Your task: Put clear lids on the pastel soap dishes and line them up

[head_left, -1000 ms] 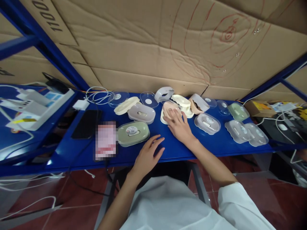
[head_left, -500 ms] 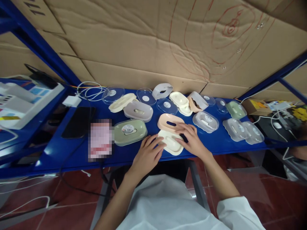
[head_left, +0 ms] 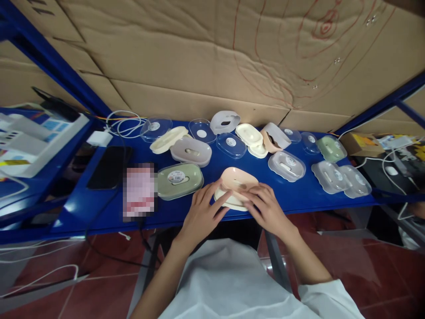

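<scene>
A peach plastic shell with a slot (head_left: 239,178), shaped like part of a soap box, sits tilted over a cream oval tray (head_left: 234,202) at the table's front edge. My left hand (head_left: 206,207) grips the shell's left side, its fingertips also close to the tray. On the opposite side my right hand (head_left: 268,206) has its fingers curled on the shell's right edge. My fingers partly cover both pieces. To the left lies a green box with a clear lid and round label (head_left: 179,181).
Behind are a grey box part (head_left: 191,150), clear lids (head_left: 231,145) and cream trays (head_left: 249,134). Lidded grey boxes (head_left: 286,166) stand to the right. A phone (head_left: 109,167) and a blurred pink item (head_left: 139,190) lie left. A cardboard wall (head_left: 186,57) closes the back.
The peach shell has come from behind the cream tray to over it, now held in both hands. My right hand has shifted slightly with it; the view has moved a little.
</scene>
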Available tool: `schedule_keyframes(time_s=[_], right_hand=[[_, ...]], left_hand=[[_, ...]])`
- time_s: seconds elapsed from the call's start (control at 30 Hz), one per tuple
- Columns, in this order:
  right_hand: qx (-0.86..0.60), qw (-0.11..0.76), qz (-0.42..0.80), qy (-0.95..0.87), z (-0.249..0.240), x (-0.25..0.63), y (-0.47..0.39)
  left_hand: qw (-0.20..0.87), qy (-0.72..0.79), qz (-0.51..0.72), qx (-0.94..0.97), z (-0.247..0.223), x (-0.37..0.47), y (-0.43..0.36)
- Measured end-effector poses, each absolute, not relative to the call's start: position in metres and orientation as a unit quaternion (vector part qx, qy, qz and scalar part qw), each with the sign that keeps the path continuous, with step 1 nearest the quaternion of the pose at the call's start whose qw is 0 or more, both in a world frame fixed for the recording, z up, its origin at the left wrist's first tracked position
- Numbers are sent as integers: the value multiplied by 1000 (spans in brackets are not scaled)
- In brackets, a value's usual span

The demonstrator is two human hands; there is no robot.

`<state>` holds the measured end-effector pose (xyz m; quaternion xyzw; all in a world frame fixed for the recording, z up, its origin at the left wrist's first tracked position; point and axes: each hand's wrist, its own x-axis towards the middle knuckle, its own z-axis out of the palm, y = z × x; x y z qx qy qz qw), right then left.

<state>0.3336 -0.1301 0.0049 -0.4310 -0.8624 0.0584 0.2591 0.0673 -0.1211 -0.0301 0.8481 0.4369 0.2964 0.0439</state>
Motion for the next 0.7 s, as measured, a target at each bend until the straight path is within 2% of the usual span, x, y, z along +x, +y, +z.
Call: schedule_keyframes(time_s=[0.4,0.5,0.6,0.7], right_hand=[[-403,235,98,-879,-7,327,-135],[-383,247,124,-881,-1,331,-106],[-425,282,107,-854,3,332,-51],[-477,239,66,-843,0,330,0]], left_hand=[[90,432,321,838,-26,67,-119],[101,434,334,831,-27,68,-118],[103,444,342,822,-25,68,-118],[97,446,360,814,-24,68,-119]])
